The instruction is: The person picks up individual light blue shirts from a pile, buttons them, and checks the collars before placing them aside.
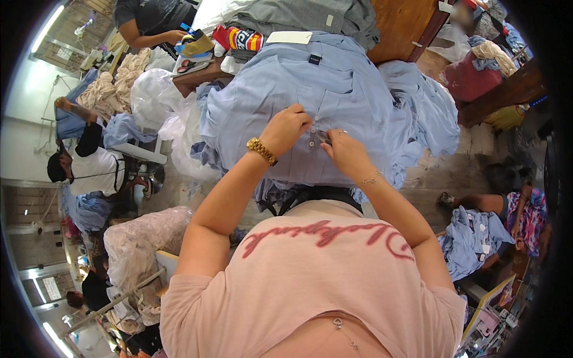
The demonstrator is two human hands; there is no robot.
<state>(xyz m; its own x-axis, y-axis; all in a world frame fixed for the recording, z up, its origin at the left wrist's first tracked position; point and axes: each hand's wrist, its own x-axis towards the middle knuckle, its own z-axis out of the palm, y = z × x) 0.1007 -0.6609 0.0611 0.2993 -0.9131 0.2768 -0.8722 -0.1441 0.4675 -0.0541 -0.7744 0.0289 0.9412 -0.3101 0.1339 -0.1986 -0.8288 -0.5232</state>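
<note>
A light blue shirt (262, 113) with a dark neck label lies spread out in front of me, on top of more blue garments. White buttons (311, 144) run down its placket. My left hand (289, 127), with a gold watch on the wrist, pinches the cloth beside the buttons. From the other side my right hand (348, 156) comes close to the placket, fingers closed around a small grey metal tool (323, 137). Most of that tool is hidden, so I cannot make out its exact kind.
Beyond the shirt lie a white tag (289, 37), grey garments (298, 17) and a red printed packet (243, 39). Scissors (194, 64) rest at the far left, near a co-worker's arm (140, 36). Plastic bags (156, 98) stand left; more blue garments (421, 107) hang right.
</note>
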